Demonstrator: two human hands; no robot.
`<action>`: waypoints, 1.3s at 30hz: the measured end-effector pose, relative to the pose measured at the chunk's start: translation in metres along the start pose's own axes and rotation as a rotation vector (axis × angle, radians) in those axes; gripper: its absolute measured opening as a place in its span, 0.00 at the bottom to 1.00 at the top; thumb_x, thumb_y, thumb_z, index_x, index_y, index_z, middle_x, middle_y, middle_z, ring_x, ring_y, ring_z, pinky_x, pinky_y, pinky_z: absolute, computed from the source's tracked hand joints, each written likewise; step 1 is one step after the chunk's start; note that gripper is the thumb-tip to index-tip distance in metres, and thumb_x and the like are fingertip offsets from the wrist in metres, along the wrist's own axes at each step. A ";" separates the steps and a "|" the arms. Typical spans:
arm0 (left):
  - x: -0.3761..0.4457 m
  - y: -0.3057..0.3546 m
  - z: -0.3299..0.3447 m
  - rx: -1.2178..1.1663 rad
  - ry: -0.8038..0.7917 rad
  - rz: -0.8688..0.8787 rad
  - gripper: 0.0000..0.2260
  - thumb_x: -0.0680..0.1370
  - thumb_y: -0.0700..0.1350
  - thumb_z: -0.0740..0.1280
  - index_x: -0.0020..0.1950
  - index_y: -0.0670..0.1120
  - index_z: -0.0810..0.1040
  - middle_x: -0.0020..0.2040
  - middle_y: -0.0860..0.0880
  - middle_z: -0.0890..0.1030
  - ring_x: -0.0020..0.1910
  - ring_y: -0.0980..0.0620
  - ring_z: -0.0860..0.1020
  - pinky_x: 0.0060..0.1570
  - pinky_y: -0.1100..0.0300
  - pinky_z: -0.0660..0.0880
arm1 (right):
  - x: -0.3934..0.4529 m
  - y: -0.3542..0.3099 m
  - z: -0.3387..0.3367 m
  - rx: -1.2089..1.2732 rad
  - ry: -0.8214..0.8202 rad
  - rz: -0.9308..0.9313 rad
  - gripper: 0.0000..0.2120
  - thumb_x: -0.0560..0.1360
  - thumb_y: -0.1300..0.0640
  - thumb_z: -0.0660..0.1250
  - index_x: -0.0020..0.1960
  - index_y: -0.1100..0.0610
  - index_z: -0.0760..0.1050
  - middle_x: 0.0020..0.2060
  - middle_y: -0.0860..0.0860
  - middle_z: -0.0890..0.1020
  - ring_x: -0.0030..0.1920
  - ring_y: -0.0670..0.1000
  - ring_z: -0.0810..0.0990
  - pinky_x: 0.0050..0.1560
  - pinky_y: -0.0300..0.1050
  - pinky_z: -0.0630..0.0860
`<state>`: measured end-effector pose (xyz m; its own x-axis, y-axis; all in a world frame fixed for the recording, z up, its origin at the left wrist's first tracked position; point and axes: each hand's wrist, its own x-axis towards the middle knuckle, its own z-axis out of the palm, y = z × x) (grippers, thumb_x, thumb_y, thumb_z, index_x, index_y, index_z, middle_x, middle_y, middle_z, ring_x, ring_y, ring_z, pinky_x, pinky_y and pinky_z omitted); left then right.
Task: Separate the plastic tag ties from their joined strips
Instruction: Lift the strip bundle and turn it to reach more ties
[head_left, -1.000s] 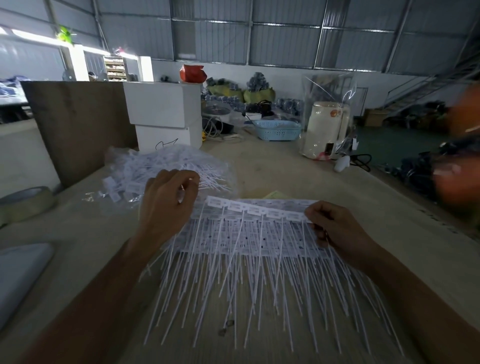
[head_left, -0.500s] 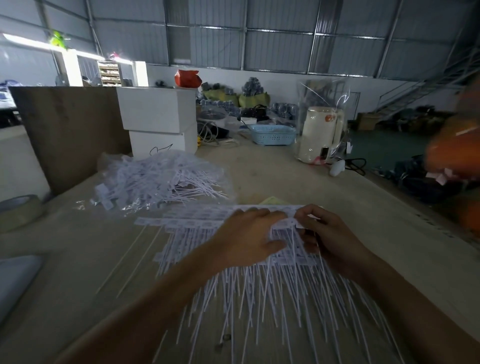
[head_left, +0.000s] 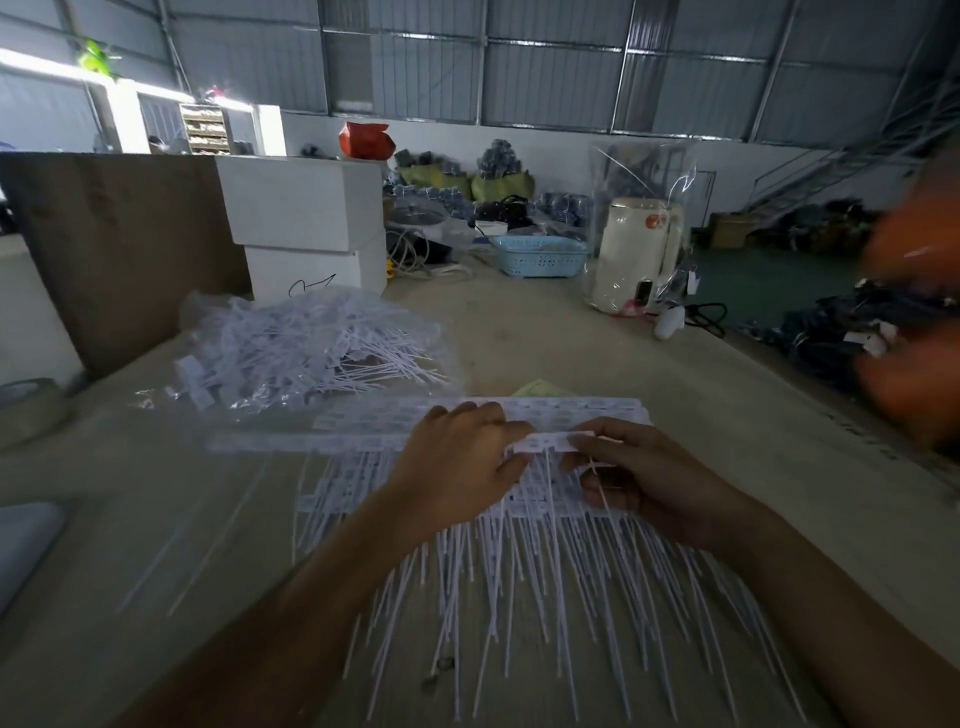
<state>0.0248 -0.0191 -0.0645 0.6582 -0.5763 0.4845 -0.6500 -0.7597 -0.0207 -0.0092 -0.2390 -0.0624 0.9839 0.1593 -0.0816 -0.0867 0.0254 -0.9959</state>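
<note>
- Left hand (head_left: 457, 467) pressing down on the strips (head_left: 545, 499), fingers curled at a tag; right hand (head_left: 649, 483) pinching one tie (head_left: 556, 441) by its head, hands nearly touching.
- Could snap the thin tail if twisted hard.
- Might drag neighbouring strips off the stack on the tabletop (head_left: 597, 343).
- Risk of loose tails tangling; done pile (head_left: 311, 353) sits well apart, far left.
</note>
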 end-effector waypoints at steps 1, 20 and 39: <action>-0.002 0.000 0.003 -0.024 0.009 0.000 0.18 0.82 0.56 0.58 0.71 0.55 0.73 0.63 0.52 0.78 0.61 0.48 0.76 0.57 0.51 0.73 | 0.000 0.000 0.001 -0.008 -0.005 0.008 0.06 0.79 0.58 0.68 0.53 0.60 0.80 0.45 0.60 0.84 0.34 0.49 0.80 0.37 0.42 0.80; -0.009 0.018 0.000 -0.093 0.501 -0.011 0.12 0.80 0.49 0.63 0.58 0.45 0.80 0.47 0.48 0.83 0.44 0.45 0.79 0.41 0.52 0.76 | -0.013 -0.007 0.019 -0.033 0.012 -0.322 0.10 0.79 0.51 0.66 0.52 0.57 0.81 0.38 0.58 0.80 0.27 0.52 0.73 0.26 0.43 0.73; -0.012 0.027 -0.013 -0.304 0.432 -0.053 0.17 0.82 0.50 0.57 0.57 0.44 0.82 0.50 0.47 0.85 0.45 0.44 0.81 0.42 0.55 0.77 | -0.024 -0.012 0.030 -0.471 0.188 -0.784 0.10 0.83 0.60 0.59 0.57 0.59 0.78 0.33 0.55 0.80 0.23 0.54 0.74 0.26 0.44 0.75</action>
<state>-0.0054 -0.0291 -0.0596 0.5180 -0.3140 0.7956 -0.7433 -0.6256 0.2370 -0.0363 -0.2133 -0.0477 0.7471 0.1027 0.6567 0.6449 -0.3516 -0.6786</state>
